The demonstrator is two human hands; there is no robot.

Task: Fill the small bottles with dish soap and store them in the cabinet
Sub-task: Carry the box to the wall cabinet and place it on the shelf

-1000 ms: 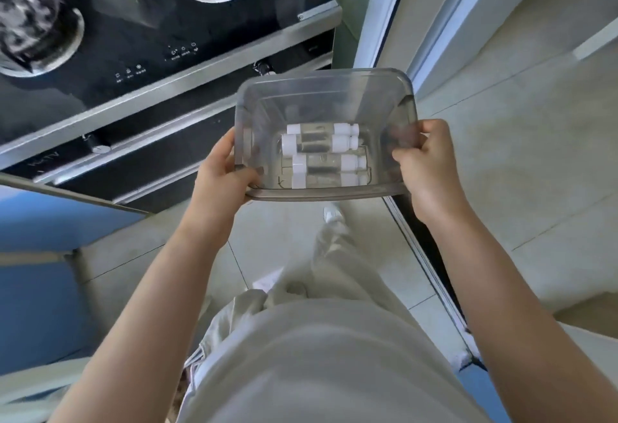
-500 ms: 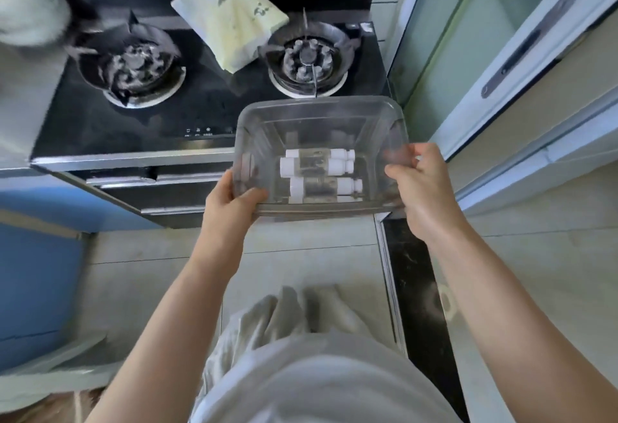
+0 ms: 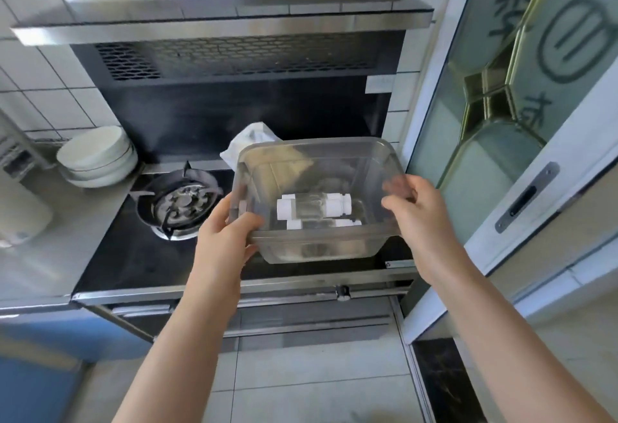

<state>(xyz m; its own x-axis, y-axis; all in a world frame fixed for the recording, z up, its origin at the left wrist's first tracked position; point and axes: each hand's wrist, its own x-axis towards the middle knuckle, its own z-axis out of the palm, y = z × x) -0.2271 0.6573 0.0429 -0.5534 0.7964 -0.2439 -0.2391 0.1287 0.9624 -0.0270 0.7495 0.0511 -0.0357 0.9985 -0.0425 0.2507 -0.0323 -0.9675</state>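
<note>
I hold a clear plastic box (image 3: 321,250) in the air above the right side of a black gas stove (image 3: 127,255). My left hand (image 3: 222,243) grips its left wall and my right hand (image 3: 419,218) grips its right wall. Inside the box lie several small clear bottles (image 3: 312,205) with white caps, on their sides. The nearer bottles are partly hidden by the box's front wall.
A steel range hood (image 3: 214,18) hangs over the stove. White bowls (image 3: 98,155) are stacked on the counter to the left, a burner (image 3: 179,203) sits left of the box, and a white bag (image 3: 249,143) lies behind it. A frosted glass door (image 3: 521,115) stands at the right.
The view has tilted up from the floor to the stove and hood. The box has risen over the stove, still held by both hands, and the bottles have shifted inside it.
</note>
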